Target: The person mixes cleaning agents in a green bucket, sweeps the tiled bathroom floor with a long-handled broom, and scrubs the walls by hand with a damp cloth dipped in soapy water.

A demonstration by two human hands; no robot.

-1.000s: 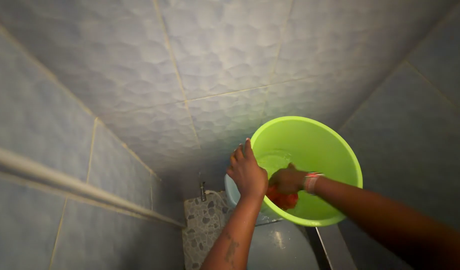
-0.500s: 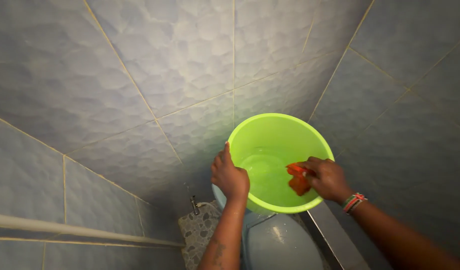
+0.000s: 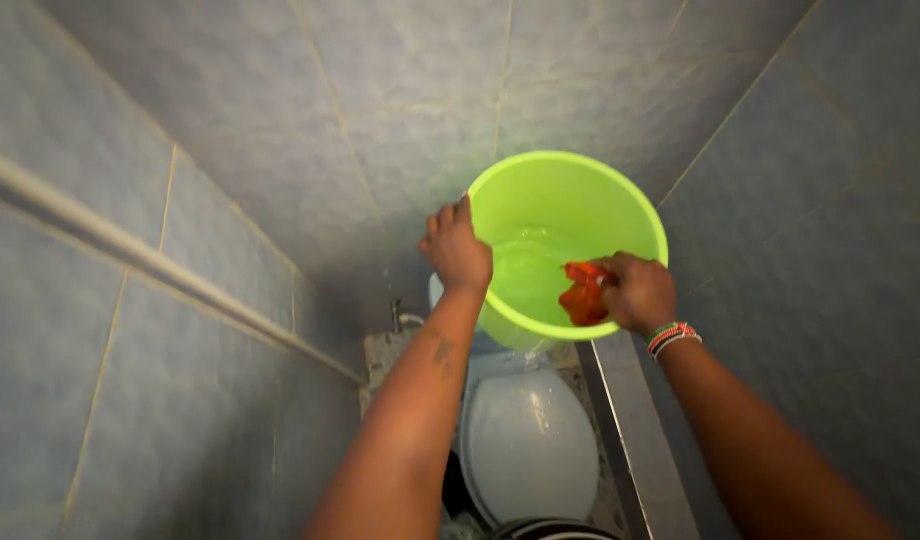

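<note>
Left hand (image 3: 458, 250) fingers curled over rim of lime-green bucket (image 3: 590, 195) at its 9 o'clock | right hand (image 3: 635, 292) closed on orange-red cloth (image 3: 584, 295) at bucket's 5 o'clock | bucket with water, tilted above white toilet lid (image 3: 532, 440), 6 o'clock | grey-blue wall tiles (image 3: 280, 120) around.

The left hand (image 3: 457, 252) covers part of the green bucket's (image 3: 580, 200) rim, its palm side out of sight. The right hand (image 3: 635, 292) hides most of the orange cloth (image 3: 583, 297). The bucket blocks the far end of the toilet (image 3: 528, 440), and the bottom edge cuts off its near end. Both forearms run out of frame.
</note>
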